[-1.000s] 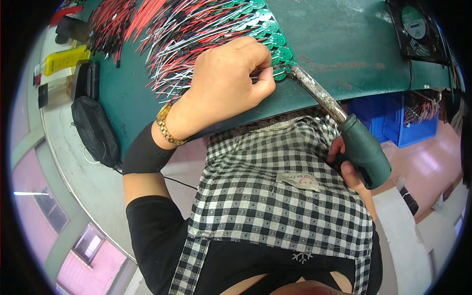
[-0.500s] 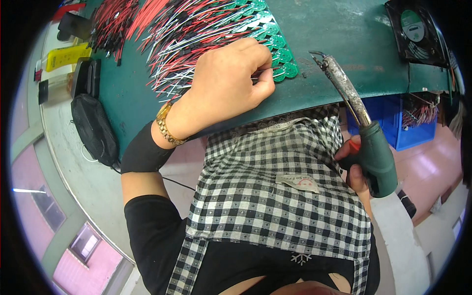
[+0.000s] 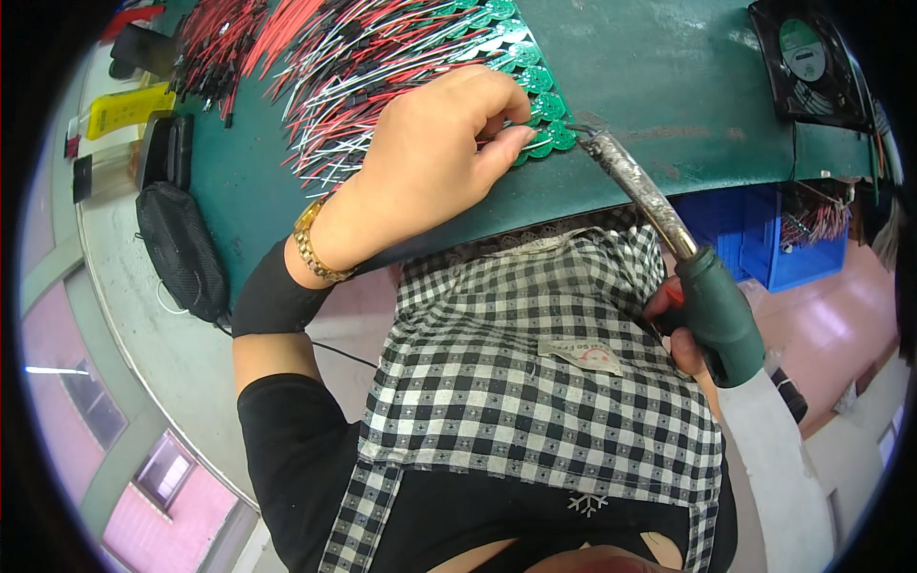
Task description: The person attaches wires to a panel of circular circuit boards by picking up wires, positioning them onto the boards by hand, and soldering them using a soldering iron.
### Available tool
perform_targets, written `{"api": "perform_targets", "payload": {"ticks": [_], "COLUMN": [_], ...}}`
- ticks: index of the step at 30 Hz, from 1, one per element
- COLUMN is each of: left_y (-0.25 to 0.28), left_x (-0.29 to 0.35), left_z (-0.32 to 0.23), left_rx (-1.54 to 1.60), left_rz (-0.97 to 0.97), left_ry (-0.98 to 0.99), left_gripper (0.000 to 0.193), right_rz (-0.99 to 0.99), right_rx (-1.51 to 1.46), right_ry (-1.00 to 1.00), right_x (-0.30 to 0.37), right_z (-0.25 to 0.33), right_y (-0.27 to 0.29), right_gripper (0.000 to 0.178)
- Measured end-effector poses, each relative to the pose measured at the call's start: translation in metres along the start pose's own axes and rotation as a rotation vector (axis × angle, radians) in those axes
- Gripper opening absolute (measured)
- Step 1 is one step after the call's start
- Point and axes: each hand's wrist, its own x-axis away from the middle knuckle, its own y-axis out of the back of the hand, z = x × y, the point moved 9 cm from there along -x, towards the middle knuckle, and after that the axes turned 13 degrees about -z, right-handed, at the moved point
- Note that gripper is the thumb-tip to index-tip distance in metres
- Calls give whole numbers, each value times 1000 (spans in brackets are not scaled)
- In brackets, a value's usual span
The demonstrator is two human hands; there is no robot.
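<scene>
My left hand (image 3: pixel 439 143) is in a pinch at the edge of a sheet of round green circuit boards (image 3: pixel 541 78). A thin wire shows at its fingertips, lying over the nearest board. In my right hand (image 3: pixel 680 329) is a dark green soldering gun (image 3: pixel 718 306) with a worn metal barrel, the fingers wrapped round its handle near a red trigger. Its bent tip reaches the right edge of the boards, close to my left fingertips; whether it touches a board I cannot tell. Red, black and white wires (image 3: pixel 358 95) fan out leftward from the boards, partly under my left hand.
A bundle of red and black wires (image 3: pixel 215 48) lies at the far left of the green table (image 3: pixel 659 57). A black fan (image 3: pixel 807 62) stands at the far right. Below the table edge is a blue bin (image 3: pixel 807 258) with wires. A black mesh pouch (image 3: pixel 181 250) sits at left.
The soldering gun has swung left and its tip has come down to the boards' edge. My left thumb and fingers have shifted slightly, still pinched.
</scene>
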Motion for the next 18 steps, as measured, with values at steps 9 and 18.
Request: {"api": "perform_targets", "payload": {"ticks": [9, 18], "left_y": [-9, -10], "left_x": [-1, 1], "left_z": [0, 0], "left_rx": [-7, -33], "left_rz": [24, -29], "left_ry": [10, -30], "left_gripper": [9, 9], "right_rz": [-55, -54], "right_rx": [-144, -99], "right_ry": [-166, -79], "right_x": [2, 2], "right_z": [-15, -12], "right_y": [-7, -14], "right_gripper": [36, 37]}}
